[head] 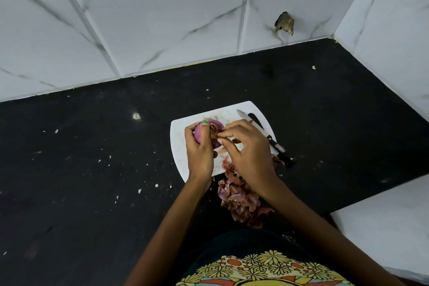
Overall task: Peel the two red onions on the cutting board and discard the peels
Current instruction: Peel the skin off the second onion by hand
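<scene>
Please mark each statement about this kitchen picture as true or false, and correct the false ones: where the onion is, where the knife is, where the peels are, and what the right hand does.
1. The left hand grips the red onion above the cutting board. True.
2. The knife is held in the right hand. False: the knife lies on the right side of the board, and no hand holds it.
3. A pile of peels lies on the black counter, at the near edge of the board. True.
4. The right hand lies flat on the counter. False: its fingertips pinch a bit of peel at the onion.
5. The onion is in a bowl. False: it is in the left hand.
</scene>
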Motion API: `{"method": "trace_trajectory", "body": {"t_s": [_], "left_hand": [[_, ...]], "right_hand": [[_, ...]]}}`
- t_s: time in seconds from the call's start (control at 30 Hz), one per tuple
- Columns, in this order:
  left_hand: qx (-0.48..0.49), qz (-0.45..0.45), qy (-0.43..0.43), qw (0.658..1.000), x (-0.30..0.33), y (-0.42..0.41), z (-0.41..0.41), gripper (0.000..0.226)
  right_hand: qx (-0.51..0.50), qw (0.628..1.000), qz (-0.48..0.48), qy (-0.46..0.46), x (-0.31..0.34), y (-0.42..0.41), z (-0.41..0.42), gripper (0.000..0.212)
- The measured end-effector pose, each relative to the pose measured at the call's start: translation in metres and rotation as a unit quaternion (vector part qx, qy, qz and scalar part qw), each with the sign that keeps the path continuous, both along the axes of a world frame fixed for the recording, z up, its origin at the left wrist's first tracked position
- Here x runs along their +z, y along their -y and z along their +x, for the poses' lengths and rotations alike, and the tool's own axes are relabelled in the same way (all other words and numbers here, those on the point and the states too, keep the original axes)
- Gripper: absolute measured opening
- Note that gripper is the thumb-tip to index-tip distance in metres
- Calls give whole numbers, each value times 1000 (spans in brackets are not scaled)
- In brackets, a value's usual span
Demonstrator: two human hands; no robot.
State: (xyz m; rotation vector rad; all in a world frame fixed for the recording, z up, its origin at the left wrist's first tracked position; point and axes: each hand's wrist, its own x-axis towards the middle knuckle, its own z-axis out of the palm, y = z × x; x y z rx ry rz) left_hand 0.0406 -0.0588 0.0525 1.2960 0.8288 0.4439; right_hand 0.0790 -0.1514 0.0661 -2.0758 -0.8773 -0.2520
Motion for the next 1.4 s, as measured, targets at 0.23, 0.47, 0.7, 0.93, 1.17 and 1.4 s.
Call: {"method": "trace_trajectory", "body": {"t_s": [0.23,0.47,0.7,0.93,1.17,1.4], "left_hand": [[6,-37,-2,999,1,0,0,29],[17,-39,9,999,5,4,-1,23],[18,-28,18,999,3,4,-1,21],[31,-55,11,998,7,5,0,23],[12,-6,10,1000,-1,4,-1,21],[-8,50,7,999,-11,-1,0,19]], "right_hand": [[5,999,21,-28,-4,-2,-2,20],[-12,999,38,-3,-4,-5,-4,17],[-5,999,32,-14,-2,-5,-4,8],[7,999,17,-26,-2,-5,-4,9],[-6,999,-10,-40,2,-5,-7,15],[40,986,-7,-160,15,-2,3,16]]}}
